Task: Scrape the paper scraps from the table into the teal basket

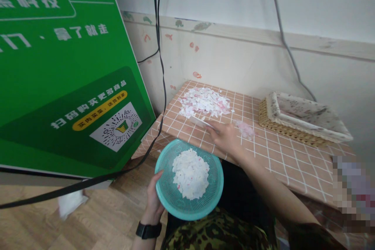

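Observation:
A round teal plastic colander [170,203] is tilted just below the table's front edge, with a heap of white paper scraps [191,174] in it. My left hand [154,191] is closed on its left rim, a black watch at the wrist. Over the table edge, my right hand [224,136] grips a thin, flat, pale strip [199,121]; its exact kind cannot be made out. The strip lies low on the tablecloth, at the near side of a larger pile of white and pinkish paper scraps [205,100]. A small pinkish patch of scraps [245,129] lies right of that hand.
The table [293,164] has a brown checked cloth. A wicker basket with fabric lining [295,133] stands at right. To the left rises a green printed cabinet [88,66]. A black cable [162,86] hangs past the table corner. A white bag [72,203] lies on the floor.

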### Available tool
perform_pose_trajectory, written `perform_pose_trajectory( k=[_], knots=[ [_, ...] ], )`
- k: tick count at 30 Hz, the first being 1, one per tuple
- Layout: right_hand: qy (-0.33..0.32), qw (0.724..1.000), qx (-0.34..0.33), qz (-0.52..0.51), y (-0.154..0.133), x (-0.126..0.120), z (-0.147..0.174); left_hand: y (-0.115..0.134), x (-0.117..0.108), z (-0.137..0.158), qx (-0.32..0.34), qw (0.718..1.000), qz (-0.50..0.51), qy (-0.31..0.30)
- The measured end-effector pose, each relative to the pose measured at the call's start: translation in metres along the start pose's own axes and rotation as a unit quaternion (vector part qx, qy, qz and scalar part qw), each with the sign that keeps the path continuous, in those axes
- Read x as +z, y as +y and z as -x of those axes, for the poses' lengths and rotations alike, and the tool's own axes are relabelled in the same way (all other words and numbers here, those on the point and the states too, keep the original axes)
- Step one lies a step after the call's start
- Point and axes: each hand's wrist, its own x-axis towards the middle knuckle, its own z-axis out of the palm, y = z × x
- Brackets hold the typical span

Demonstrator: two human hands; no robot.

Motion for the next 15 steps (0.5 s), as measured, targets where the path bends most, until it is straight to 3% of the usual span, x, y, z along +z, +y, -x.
perform_pose_trajectory(
  k=[2,4,6,10,15],
  knots=[
    [-0.008,0.998,-0.055,0.004,-0.015,0.011,0.004,-0.004,0.001,0.0,-0.011,1.0,-0.004,-0.003],
    [-0.052,0.987,-0.155,0.015,-0.034,0.026,0.006,-0.009,0.003,0.0,-0.019,1.0,-0.016,-0.004],
    [-0.08,0.975,-0.196,0.06,-0.052,0.04,0.007,-0.014,0.006,0.001,-0.018,0.999,-0.029,-0.003],
    [-0.099,0.972,-0.152,0.151,-0.07,0.054,0.004,-0.023,0.014,0.006,-0.037,0.998,-0.048,-0.02],
    [-0.083,0.972,-0.088,0.2,-0.054,0.044,0.016,-0.03,0.02,0.011,-0.057,0.997,-0.053,-0.028]
  ],
)
